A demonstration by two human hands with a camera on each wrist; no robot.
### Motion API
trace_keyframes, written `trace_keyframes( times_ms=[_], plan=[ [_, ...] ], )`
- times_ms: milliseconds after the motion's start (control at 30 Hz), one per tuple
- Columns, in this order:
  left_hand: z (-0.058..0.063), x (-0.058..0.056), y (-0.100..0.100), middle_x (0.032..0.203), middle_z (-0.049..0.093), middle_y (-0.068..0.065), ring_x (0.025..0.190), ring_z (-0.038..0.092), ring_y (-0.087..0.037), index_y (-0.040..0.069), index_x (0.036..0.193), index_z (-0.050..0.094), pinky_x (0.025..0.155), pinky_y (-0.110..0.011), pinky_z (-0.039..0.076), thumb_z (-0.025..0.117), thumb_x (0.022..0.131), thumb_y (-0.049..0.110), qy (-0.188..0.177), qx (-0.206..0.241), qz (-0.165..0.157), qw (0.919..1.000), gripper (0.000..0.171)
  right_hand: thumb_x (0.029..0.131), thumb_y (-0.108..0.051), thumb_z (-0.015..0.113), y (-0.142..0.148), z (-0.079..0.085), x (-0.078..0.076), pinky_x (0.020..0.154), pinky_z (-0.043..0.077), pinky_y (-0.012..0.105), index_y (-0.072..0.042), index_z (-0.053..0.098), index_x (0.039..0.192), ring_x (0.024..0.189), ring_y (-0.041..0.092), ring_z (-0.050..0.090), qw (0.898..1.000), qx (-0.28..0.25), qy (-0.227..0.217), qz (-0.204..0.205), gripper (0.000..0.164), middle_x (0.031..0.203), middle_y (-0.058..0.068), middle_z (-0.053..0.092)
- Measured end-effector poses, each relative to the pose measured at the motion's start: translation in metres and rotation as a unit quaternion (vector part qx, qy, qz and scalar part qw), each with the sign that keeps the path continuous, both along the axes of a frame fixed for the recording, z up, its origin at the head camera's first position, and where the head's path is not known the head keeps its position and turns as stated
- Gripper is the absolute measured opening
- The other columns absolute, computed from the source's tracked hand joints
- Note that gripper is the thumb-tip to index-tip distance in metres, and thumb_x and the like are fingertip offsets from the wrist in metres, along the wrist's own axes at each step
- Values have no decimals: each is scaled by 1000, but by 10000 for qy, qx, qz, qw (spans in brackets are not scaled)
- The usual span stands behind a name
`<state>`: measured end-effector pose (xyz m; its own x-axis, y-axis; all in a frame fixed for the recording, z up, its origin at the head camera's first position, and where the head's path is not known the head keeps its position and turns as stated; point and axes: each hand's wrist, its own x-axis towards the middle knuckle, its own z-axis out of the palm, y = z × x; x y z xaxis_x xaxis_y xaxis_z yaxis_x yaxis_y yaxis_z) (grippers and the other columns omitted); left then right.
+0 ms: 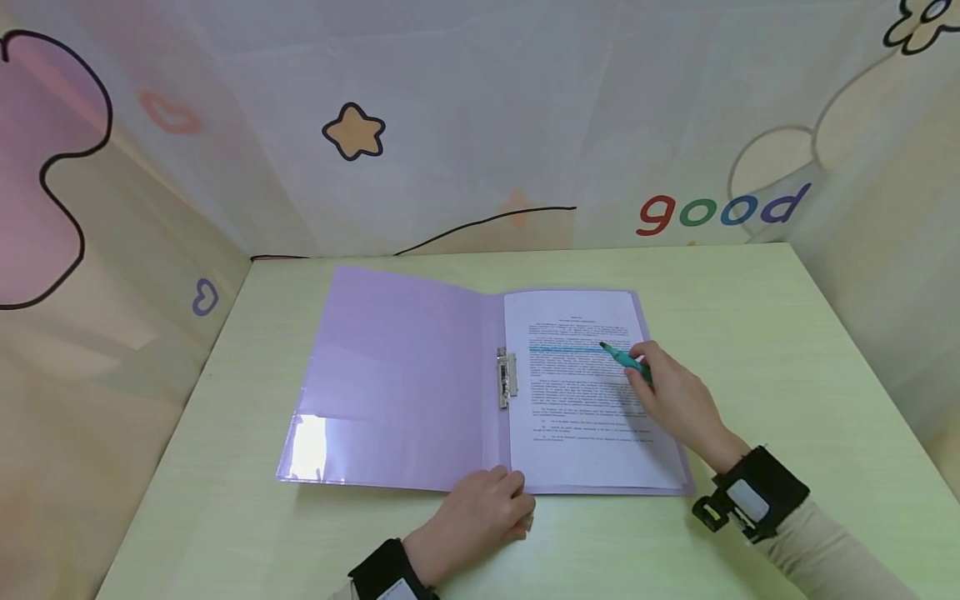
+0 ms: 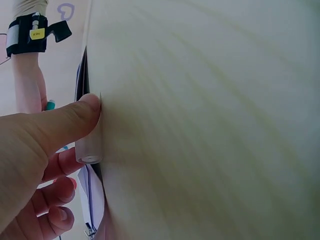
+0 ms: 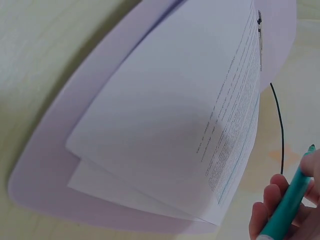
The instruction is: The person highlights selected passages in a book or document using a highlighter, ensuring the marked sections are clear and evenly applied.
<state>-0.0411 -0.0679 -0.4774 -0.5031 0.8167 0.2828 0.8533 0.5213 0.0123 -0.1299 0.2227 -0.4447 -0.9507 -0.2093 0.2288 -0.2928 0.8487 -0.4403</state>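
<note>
My right hand (image 1: 678,404) pinches a teal highlighter (image 1: 621,357) between thumb and fingers, its dark tip uncapped and pointing to the upper left over the printed page (image 1: 585,462). A teal-blue stripe (image 1: 562,350) marks a line of text near the tip. In the right wrist view the highlighter (image 3: 289,210) lies across curled fingers. The page is in an open lilac folder (image 1: 405,367). My left hand (image 1: 480,510) rests at the folder's lower edge beside the spine. In the left wrist view its thumb and index finger pinch a small pale cylinder (image 2: 89,145) with a round end.
A metal clip (image 1: 507,377) stands at the folder's spine, left of the page. A second sheet (image 3: 125,192) peeks from under the top page. The pale wooden table (image 1: 787,350) meets a printed fabric backdrop (image 1: 480,125) behind and at both sides.
</note>
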Motion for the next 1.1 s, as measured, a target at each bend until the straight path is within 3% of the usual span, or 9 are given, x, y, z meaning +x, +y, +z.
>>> trace_keyframes(
  times_ms=[400, 967, 1100],
  plan=[
    [3, 1, 0, 71, 43, 9, 62, 36, -7, 21, 75, 55, 48, -15, 20, 74, 69, 36, 145, -59, 28, 9999, 25, 89, -16, 54, 1, -5, -1, 42, 35, 27, -4, 47, 111, 58, 15, 43, 9999, -46, 160, 12, 26, 78, 7, 53],
    [15, -1, -2, 72, 45, 8, 63, 35, -7, 19, 81, 58, 50, -14, 22, 72, 72, 40, 13, 1, 30, 10000, 26, 94, -16, 45, -3, 0, 1, 54, 41, 31, 0, 50, 114, 70, 21, 48, 9998, -58, -83, -166, 27, 93, 14, 58],
    [18, -4, -3, 72, 45, 8, 62, 34, -7, 19, 80, 58, 50, -14, 21, 71, 73, 38, 101, 61, 27, 9999, 24, 95, -18, 44, -3, 1, 0, 50, 39, 30, -2, 51, 115, 67, 20, 48, 9997, -56, -146, -181, 27, 87, 11, 57]
  ],
)
